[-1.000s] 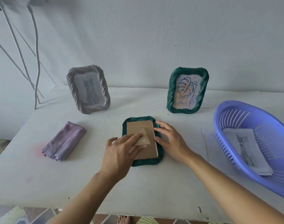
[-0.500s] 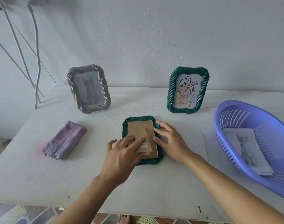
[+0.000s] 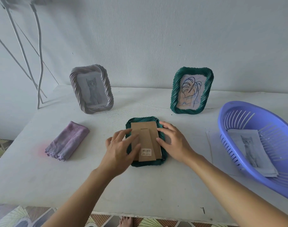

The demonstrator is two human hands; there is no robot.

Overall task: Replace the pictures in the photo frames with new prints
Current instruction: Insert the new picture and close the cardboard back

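We see a big white table (image 3: 140,190) against a wall. On the right side sits a purple basket (image 3: 238,104), and a cat print (image 3: 250,148) lies inside it. At the far side of the table two frames stand up. The grey frame (image 3: 91,89) on the left shows a cat, and the green standing frame (image 3: 191,90) on the right shows a leaf drawing. A folded pink cloth (image 3: 67,141) lies on the left, well apart from the rest. In the middle of the table, near us, another green frame (image 3: 146,163) lies face down, so we see its brown back board (image 3: 152,128) with the stand flap (image 3: 146,145) flat on top. Its long sides run from near to far, leaning a little. This frame lies right between the two hands. The left hand (image 3: 118,149) lies flat over the left long side with straight fingers, pressing and not gripping. The right hand (image 3: 172,141) rests on the right long side, with loose fingers touching the rim and the board edge, and it grasps nothing. Both hands are just as close to the frame. We think the board is being handled, but we cannot tell if it is going in or coming out. We cannot see which picture is inside. A small barcode sticker (image 3: 146,151) sits near the bottom of the flap.
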